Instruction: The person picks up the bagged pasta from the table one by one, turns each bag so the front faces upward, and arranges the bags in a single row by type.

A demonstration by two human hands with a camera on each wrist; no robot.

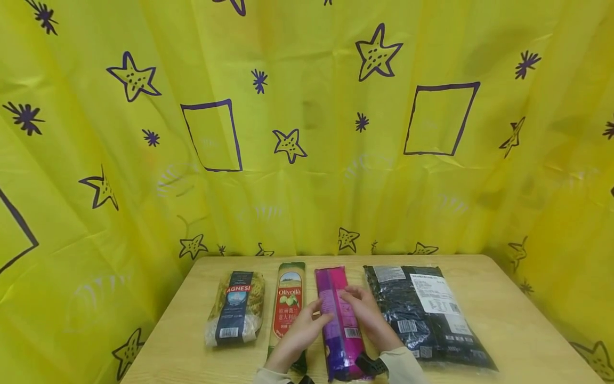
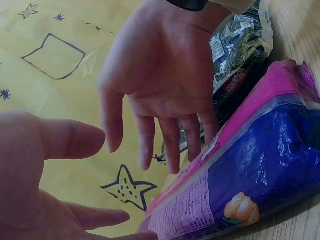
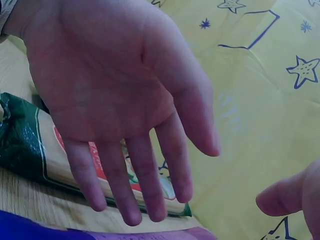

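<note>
A long pink and purple plastic packet (image 1: 342, 341) lies lengthwise on the table between both hands. My left hand (image 1: 303, 328) is at its left edge, over the right side of the green and tan Olivoilà pasta packet (image 1: 287, 298). Over the pink packet's right edge comes my right hand (image 1: 365, 309), fingertips at its upper half. In the left wrist view the right hand (image 2: 162, 70) shows its palm, fingers extended downward beside the packet (image 2: 260, 155). The right wrist view shows the left hand (image 3: 110, 85) likewise, palm facing in and fingers fairly straight.
On the wooden table (image 1: 168, 341), an Agnesi pasta bag (image 1: 235, 306) lies at the left. A large black plastic bag with white labels (image 1: 427, 314) lies at the right. Behind and at both sides hangs a yellow curtain (image 1: 316, 202) with stars drawn on it.
</note>
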